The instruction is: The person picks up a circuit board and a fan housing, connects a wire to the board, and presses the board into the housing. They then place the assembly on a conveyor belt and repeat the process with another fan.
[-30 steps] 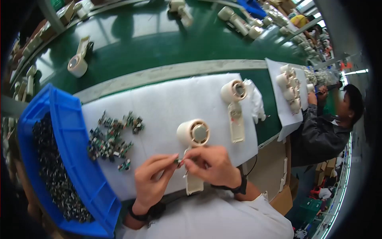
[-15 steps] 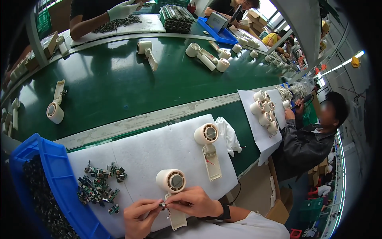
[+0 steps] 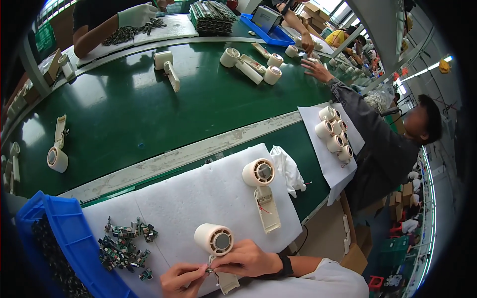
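Note:
My left hand (image 3: 183, 279) pinches a small circuit board (image 3: 209, 271) between thumb and fingertips. Right against it, the fingertips of my right hand (image 3: 246, 259) are closed too; whether they grip the board's edge or a thin wire is hidden. A dark wire (image 3: 216, 279) hangs below the fingers. Just beyond my hands lies a cream handheld fan (image 3: 212, 238), its round head facing up and right, its open handle (image 3: 229, 283) partly under my right hand. A second fan (image 3: 259, 172) lies farther right, with its handle open and red wires inside.
A white foam sheet (image 3: 184, 198) bears a heap of circuit boards (image 3: 124, 243). At left stands a blue bin (image 3: 74, 233) of dark parts. A white cloth (image 3: 287, 171) lies at right. Fans lie on the green belt (image 3: 124, 114). A co-worker (image 3: 387, 154) reaches over it.
My hands and the board have shifted slightly right and down in the picture, still together. The co-worker at right has stretched an arm over the belt. The fans on the belt appear farther left.

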{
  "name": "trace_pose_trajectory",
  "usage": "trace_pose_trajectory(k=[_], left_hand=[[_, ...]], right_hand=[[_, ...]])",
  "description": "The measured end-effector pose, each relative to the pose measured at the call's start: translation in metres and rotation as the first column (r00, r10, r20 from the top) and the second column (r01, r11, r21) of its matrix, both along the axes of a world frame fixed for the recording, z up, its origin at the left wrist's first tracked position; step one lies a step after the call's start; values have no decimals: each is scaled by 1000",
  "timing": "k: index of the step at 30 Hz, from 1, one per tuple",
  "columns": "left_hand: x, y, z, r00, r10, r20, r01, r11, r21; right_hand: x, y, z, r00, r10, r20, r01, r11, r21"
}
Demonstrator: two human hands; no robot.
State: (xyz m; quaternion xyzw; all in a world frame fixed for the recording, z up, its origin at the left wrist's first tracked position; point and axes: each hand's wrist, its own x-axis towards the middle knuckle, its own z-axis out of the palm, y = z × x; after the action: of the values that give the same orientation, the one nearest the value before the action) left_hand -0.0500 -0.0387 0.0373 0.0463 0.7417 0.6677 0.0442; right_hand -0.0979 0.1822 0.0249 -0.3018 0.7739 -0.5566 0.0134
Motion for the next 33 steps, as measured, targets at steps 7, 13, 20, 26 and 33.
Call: trace_pose_trajectory(k=[7, 13, 20, 26, 33], left_hand=[[-1, 4, 3, 1000, 8, -29, -6, 999, 50], [0, 4, -1, 998, 32, -48, -29, 999, 46], [-1, 5, -3, 995, 55, -89, -54, 998, 17], [5, 3, -8, 998, 66, -13, -65, 997, 49], [0, 1, -16, 998, 48, -51, -46, 998, 41]], right_hand=[[1, 1, -3, 1000, 20, 4, -19, 1000, -6], [0, 0, 1, 1000, 20, 17, -21, 999, 28], [-1, -3, 4, 1000, 5, 0, -5, 999, 45], [0, -6, 6, 1000, -16, -14, 17, 999, 50], [-1, -5, 4, 1000, 2, -13, 0, 995, 95]])
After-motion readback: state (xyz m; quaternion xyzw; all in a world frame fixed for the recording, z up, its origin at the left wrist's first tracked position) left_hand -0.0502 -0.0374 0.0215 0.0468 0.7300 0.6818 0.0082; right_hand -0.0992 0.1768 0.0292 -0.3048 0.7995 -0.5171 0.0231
